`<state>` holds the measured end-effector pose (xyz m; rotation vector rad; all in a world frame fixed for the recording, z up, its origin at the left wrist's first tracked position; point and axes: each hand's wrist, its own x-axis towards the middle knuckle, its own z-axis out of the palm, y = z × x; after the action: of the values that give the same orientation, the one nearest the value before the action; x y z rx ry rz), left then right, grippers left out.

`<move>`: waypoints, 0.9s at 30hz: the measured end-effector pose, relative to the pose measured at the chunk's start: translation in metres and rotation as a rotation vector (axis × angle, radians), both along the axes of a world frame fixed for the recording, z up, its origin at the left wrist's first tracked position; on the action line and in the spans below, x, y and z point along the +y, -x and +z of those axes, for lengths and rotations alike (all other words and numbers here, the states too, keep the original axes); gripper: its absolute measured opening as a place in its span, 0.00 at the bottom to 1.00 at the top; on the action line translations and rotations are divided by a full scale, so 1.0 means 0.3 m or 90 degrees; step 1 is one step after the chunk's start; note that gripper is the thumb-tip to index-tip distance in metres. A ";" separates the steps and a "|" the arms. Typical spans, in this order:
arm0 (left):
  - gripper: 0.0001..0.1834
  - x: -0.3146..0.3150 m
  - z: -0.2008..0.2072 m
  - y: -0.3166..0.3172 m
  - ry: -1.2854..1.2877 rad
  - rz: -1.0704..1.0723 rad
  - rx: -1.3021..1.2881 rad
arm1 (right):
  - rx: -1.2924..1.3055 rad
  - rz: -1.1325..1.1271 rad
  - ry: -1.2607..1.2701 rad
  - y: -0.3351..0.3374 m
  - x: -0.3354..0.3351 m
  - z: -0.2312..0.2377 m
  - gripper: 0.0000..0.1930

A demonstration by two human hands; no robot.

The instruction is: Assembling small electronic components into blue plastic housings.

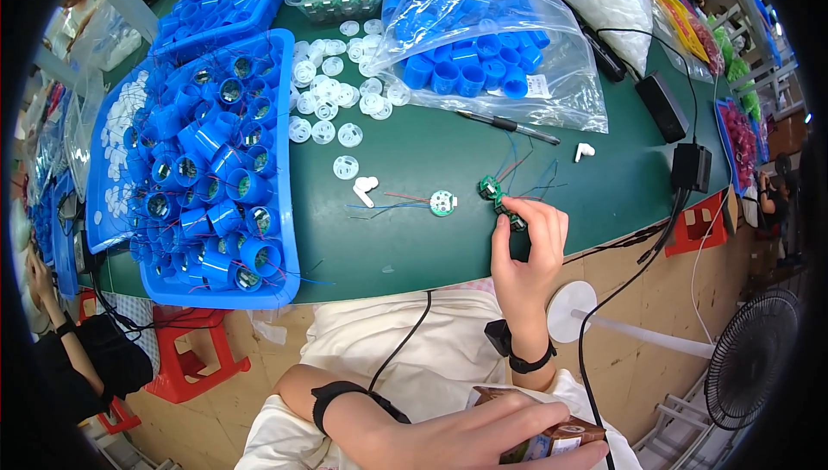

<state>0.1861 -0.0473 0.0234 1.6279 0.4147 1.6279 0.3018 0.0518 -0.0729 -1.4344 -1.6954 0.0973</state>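
Right hand (pixel 532 244) pinches green circuit boards (pixel 490 187)

Thumb and fingertips close narrowly on the wired cluster over the worktop (pixel 388 250). At the cluster's nine o'clock lies a loose round board (pixel 442 203); at twelve, a black pen (pixel 507 126). Farther out at nine sits a blue tray (pixel 288 125) of blue cups (pixel 222 218). Toward six, the left hand (pixel 509 429) grips a brown carton (pixel 580 429).

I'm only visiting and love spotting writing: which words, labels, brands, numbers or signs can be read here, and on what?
White plastic bag: dark handwriting shows, which I won't copy out.
White label at the clear bag of blue cups: print too small to read.
Brown carton at the left hand: printed, but too small and partly covered.
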 end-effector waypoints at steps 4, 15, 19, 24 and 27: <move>0.27 -0.005 0.003 0.002 0.025 -0.008 -0.011 | -0.017 -0.007 -0.010 0.002 0.001 -0.005 0.16; 0.27 0.013 0.050 0.029 0.010 -0.042 0.058 | -0.028 -0.018 -0.027 0.008 0.003 -0.009 0.16; 0.26 -0.020 0.008 0.018 0.077 -0.063 -0.010 | -0.037 -0.022 -0.033 0.007 0.002 -0.009 0.15; 0.27 0.082 0.042 0.012 -0.079 -0.010 0.057 | -0.035 -0.025 -0.030 0.005 0.003 -0.012 0.16; 0.27 0.015 0.001 -0.009 -0.100 0.033 -0.009 | -0.033 -0.023 -0.028 0.006 0.002 -0.013 0.16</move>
<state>0.1888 -0.0426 0.0236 1.7320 0.3306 1.7476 0.3001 0.0524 -0.0767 -1.4459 -1.7029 0.0031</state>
